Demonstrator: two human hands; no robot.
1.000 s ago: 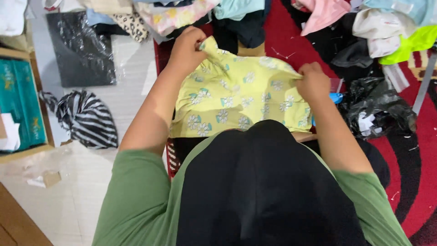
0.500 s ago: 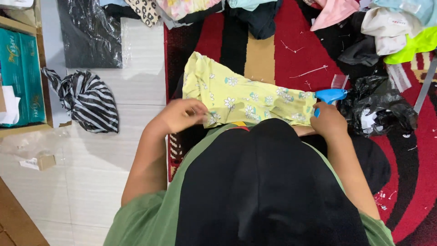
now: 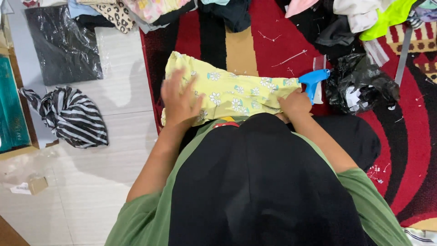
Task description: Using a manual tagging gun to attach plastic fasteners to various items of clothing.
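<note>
Flat and spread, the left hand (image 3: 180, 101) presses on the left end of the yellow flowered cloth (image 3: 227, 93), its fingers blurred, while the right hand (image 3: 295, 104) bears down on the right end with fingers curled, and whether it pinches an edge or only pushes I cannot tell. That cloth lies folded into a long band on the red and black rug (image 3: 273, 41), just in front of the person's knees and partly over the rug's left border. Its near edge is hidden under the dark headscarf (image 3: 259, 182) and green sleeves, so how neat the fold is there stays unknown. Judging from this, the thin cloth could slide or bunch if either palm lifts unevenly, and the fold could spring open. Just beyond the right hand, a blue tool (image 3: 314, 79), seemingly a tagging gun, lies touching the cloth's corner and could snag it or get knocked aside. Beside it sits a crumpled black plastic bag (image 3: 359, 84). To the left, on pale tiles, rests a striped bag (image 3: 68, 116). Farthest off, a heap of clothes (image 3: 150, 9) is cut off by the top edge.
</note>
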